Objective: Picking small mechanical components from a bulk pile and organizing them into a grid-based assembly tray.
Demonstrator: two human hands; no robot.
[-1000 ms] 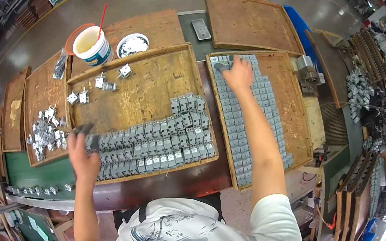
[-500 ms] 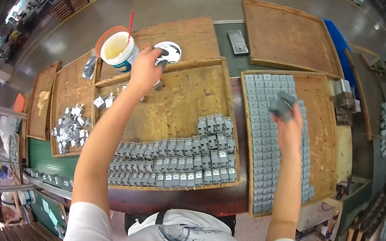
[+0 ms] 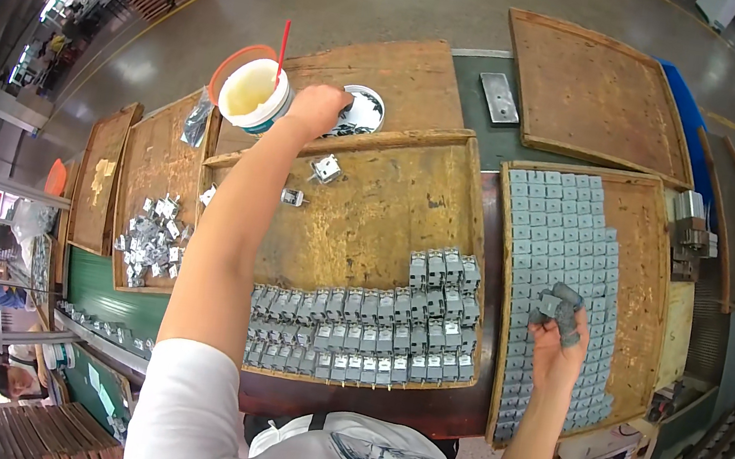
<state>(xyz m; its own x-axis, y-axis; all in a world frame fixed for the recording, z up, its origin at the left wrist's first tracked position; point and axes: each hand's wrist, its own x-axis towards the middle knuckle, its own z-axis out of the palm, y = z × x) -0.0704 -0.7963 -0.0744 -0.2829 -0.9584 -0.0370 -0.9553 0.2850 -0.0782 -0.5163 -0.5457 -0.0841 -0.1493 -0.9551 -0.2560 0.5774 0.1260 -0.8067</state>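
My left hand (image 3: 321,109) reaches out to a round white dish (image 3: 378,100) of small black parts, its fingers bent together over the near rim. Whatever those fingertips pinch is hidden. Over the right-hand tray, my right hand (image 3: 560,348) is turned palm up, with dark grey coverings on its fingertips. It holds a small grey block (image 3: 551,306) between thumb and fingers. Below it, rows of similar grey blocks (image 3: 561,224) fill much of the wooden tray (image 3: 644,273). Two loose metal-and-white parts (image 3: 326,168) lie in the middle tray, near my left forearm.
Grey assembled units (image 3: 360,339) line the near side of the middle wooden tray (image 3: 367,230). A white tub (image 3: 277,109) of pale paste with a red stick (image 3: 283,48) stands left of the dish. Loose metal parts (image 3: 152,239) are heaped farther left. A metal plate (image 3: 500,99) lies beyond.
My right hand has come nearer to me over the grey blocks, turning palm up with a block in its fingers. My left hand stays at the dish. The whole view has shifted.
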